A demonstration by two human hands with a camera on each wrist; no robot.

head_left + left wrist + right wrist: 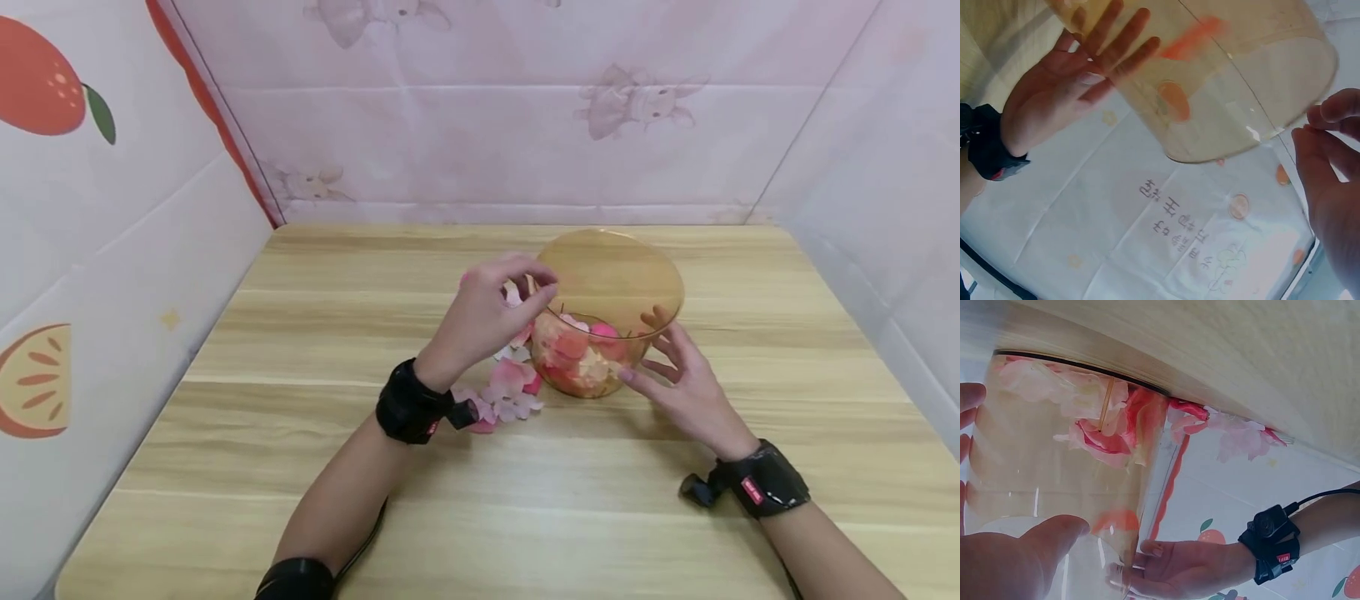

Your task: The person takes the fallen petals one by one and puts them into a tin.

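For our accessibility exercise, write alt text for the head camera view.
A left hand pinches at the rim of an amber bowl holding petals, while the open right hand touches its side. More petals lie on the wooden table.

Your bowl [611, 283] stands on the tabletop [300, 333], right of centre and toward the back wall [487, 125]. Petals [581, 350] lie inside it at the bottom. More loose petals [510, 392] sit on the tabletop just left of the bowl, touching its base. Your left hand [487, 312] is above those loose petals, at the bowl's left rim. Your right hand [678, 379] is at the bowl's right side, fingers [660, 329] against its wall. Walls close the tabletop on the left [112, 250] and the right [885, 167].
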